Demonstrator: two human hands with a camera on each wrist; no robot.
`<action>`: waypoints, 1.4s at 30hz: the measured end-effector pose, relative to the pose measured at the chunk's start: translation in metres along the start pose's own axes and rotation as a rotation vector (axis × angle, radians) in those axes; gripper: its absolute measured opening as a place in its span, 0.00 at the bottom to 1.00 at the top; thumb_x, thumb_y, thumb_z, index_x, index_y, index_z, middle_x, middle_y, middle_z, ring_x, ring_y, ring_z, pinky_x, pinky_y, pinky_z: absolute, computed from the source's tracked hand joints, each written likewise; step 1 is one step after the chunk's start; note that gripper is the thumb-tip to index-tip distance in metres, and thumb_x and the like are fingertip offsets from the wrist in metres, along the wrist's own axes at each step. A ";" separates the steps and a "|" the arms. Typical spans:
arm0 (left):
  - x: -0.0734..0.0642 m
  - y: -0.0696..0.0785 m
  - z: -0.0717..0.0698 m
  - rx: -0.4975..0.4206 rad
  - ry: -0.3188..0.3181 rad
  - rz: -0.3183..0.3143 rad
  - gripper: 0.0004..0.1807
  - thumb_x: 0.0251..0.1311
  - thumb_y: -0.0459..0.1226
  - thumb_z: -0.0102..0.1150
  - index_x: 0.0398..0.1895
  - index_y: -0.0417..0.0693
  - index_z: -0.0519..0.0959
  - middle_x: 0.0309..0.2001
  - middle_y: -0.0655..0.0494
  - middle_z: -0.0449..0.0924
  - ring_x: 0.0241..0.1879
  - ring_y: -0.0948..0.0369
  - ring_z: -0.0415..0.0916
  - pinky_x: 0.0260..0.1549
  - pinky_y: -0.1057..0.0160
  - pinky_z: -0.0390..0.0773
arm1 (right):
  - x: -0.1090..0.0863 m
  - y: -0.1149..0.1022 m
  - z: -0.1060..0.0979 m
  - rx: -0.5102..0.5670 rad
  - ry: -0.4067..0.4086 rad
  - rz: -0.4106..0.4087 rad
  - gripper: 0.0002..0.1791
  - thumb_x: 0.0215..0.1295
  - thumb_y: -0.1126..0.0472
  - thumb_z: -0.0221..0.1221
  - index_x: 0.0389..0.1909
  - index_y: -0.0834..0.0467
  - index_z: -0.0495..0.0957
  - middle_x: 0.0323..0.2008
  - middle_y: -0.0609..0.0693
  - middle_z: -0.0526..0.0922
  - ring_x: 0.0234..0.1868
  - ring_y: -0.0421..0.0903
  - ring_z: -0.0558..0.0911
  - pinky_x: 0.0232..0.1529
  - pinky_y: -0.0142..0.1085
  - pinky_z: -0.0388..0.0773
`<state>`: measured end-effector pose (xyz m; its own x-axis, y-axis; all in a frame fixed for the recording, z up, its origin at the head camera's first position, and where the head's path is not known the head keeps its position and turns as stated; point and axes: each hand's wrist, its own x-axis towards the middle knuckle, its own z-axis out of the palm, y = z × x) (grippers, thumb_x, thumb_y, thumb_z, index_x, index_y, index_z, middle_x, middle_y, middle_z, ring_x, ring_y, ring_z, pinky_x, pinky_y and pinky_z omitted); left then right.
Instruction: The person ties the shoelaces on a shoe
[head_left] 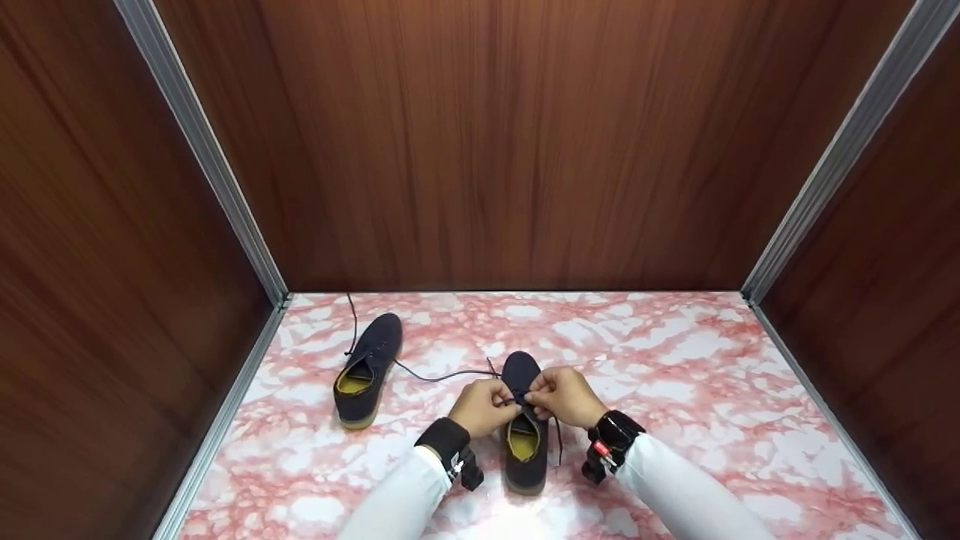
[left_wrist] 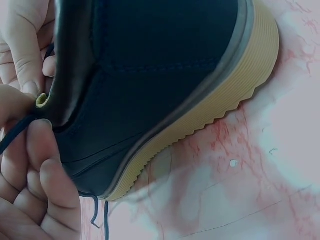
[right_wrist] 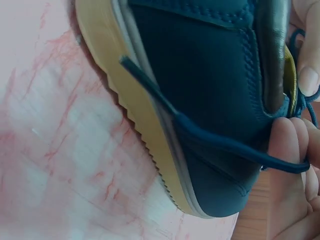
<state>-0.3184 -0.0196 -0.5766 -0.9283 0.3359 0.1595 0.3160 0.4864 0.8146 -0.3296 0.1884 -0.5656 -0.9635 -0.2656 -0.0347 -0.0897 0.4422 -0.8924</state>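
Note:
A dark navy lace-up shoe (head_left: 526, 474) with a yellow lining stands upright, toe pointing away from me. Over its lacing, both hands meet from either side. My left hand (head_left: 484, 406) pinches a dark shoelace (left_wrist: 16, 133) between thumb and fingers, close to the shoe's opening. From the right, my right hand (head_left: 570, 396) pinches a lace too; its loose end (right_wrist: 215, 140) hangs across the shoe's side in the right wrist view. The ribbed tan sole (left_wrist: 200, 120) shows in the left wrist view. The fingers partly hide the lacing.
A matching shoe (head_left: 379, 337) stands to the left, farther back. One lace (head_left: 355, 322) trails from it toward the back wall; another lace (head_left: 442, 378) runs across the red-and-white marbled surface (head_left: 652, 360) between the shoes. Brown wood-grain panels (head_left: 510, 150) enclose the back and sides.

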 end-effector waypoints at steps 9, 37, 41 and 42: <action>-0.004 -0.005 -0.007 -0.116 -0.055 -0.035 0.12 0.63 0.44 0.70 0.29 0.47 0.83 0.20 0.68 0.72 0.21 0.71 0.71 0.22 0.73 0.69 | -0.003 0.005 0.003 -0.157 0.044 -0.127 0.10 0.66 0.63 0.70 0.28 0.60 0.80 0.22 0.49 0.85 0.20 0.39 0.82 0.22 0.29 0.80; 0.001 -0.008 0.008 -0.135 -0.007 -0.087 0.17 0.54 0.39 0.74 0.43 0.39 0.82 0.25 0.63 0.74 0.25 0.70 0.71 0.28 0.74 0.70 | 0.000 0.019 0.002 -0.213 0.143 -0.260 0.10 0.59 0.60 0.75 0.26 0.54 0.82 0.26 0.46 0.81 0.28 0.32 0.74 0.31 0.25 0.72; 0.001 -0.008 0.010 -0.120 -0.003 -0.079 0.16 0.53 0.39 0.73 0.42 0.42 0.82 0.26 0.63 0.75 0.26 0.71 0.71 0.29 0.74 0.71 | 0.000 0.021 0.001 -0.210 0.143 -0.267 0.10 0.59 0.60 0.75 0.26 0.54 0.82 0.25 0.46 0.82 0.27 0.31 0.74 0.31 0.25 0.72; 0.001 -0.008 0.010 -0.123 -0.007 -0.078 0.16 0.53 0.39 0.74 0.42 0.42 0.82 0.26 0.63 0.76 0.26 0.71 0.71 0.29 0.74 0.71 | 0.000 0.021 0.001 -0.206 0.143 -0.268 0.10 0.59 0.60 0.75 0.26 0.54 0.82 0.25 0.46 0.82 0.27 0.31 0.74 0.31 0.25 0.72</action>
<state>-0.3199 -0.0154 -0.5882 -0.9477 0.3063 0.0893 0.2157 0.4088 0.8868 -0.3312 0.1968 -0.5853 -0.9230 -0.2794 0.2647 -0.3790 0.5402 -0.7513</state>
